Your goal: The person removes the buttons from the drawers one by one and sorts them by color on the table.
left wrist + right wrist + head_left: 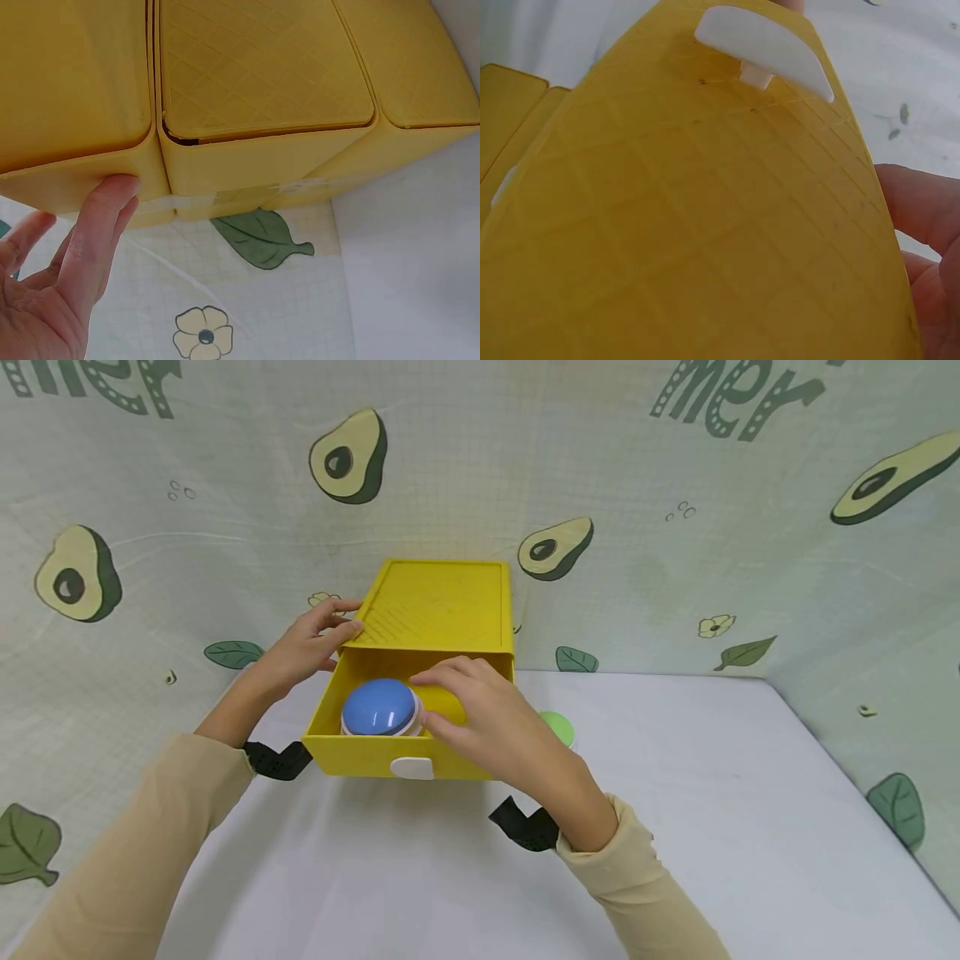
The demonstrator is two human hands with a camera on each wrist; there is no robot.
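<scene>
A yellow drawer cabinet [442,602] stands at the middle of the table, its drawer [337,756] pulled out toward me, with a white handle [411,767] on the front. Inside the drawer, on the left, sits a blue dome-topped push button [378,706] with a white base. My right hand [487,710] reaches over the drawer, thumb and fingertips spread apart right at the button's right edge. At the cabinet's left side, my left hand [307,647] rests against the front corner. The left wrist view shows its fingers [97,232] touching the yellow wall.
A green round-topped thing [557,727] lies on the white table [675,793] right of the cabinet, partly behind my right wrist. Behind the table hangs an avocado-print cloth [450,460]. Black straps [528,827] show at both wrists.
</scene>
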